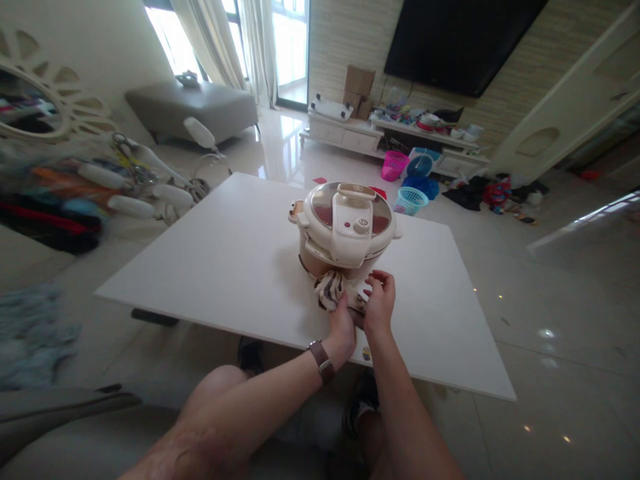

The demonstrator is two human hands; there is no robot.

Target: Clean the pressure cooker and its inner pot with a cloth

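While the cream cooker [345, 250] stands upright on the white table [215, 260], seen from the head camera, both of the person's hands are on its near side. The left hand [343, 330], with a brown-strapped watch [321, 361] at the wrist, grips a bunched, dark-patterned cloth [331, 289] just in front of the cooker, its fingers closed around the folds. The right hand [381, 303] is at the cloth's right end, also in front of the cooker; its fingers are bent inward, but whether they pinch the fabric I cannot tell. Whether the cloth touches the cooker's wall is unclear too. The cooker's lid is on, with a handle and a round knob [361, 226] on top. Nearer the person than the cooker, a small sticker [367, 353] sits by the table's edge. Beyond the cooker, slightly right, are a turquoise basket [411, 201] and a pink basket [395, 165] on the floor; farther behind it is a low white cabinet [345, 137].
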